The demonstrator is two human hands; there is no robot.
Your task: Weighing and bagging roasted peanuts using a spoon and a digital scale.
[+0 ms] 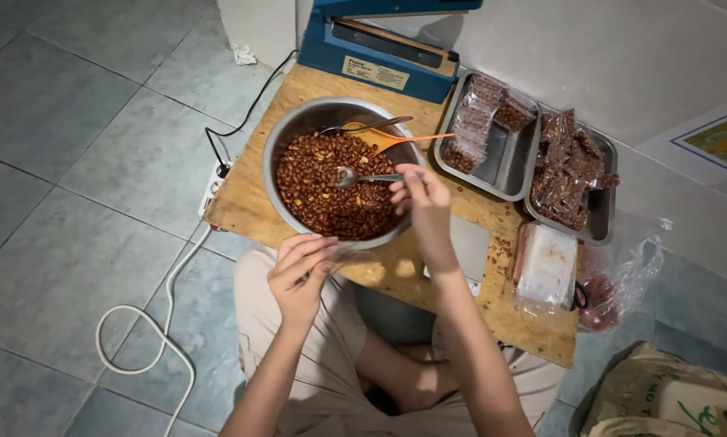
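A large steel bowl (286,133) full of brown roasted nuts (323,190) sits on a low wooden board (242,198). My right hand (421,201) grips a metal spoon (355,177) whose scoop rests on the nuts. My left hand (300,271) hovers at the bowl's near rim, fingers pinched on a small clear plastic bag (349,259) that is hard to make out. An orange spoon (396,141) and a second metal spoon (369,126) lie in the bowl's far side.
A blue heat sealer (379,44) stands at the back of the board. Two steel trays (505,166) (598,210) on the right hold small sealed bags of nuts. A stack of clear bags (548,263), a small scale (470,247), a white cable (149,324) and a power strip (215,182) surround the board.
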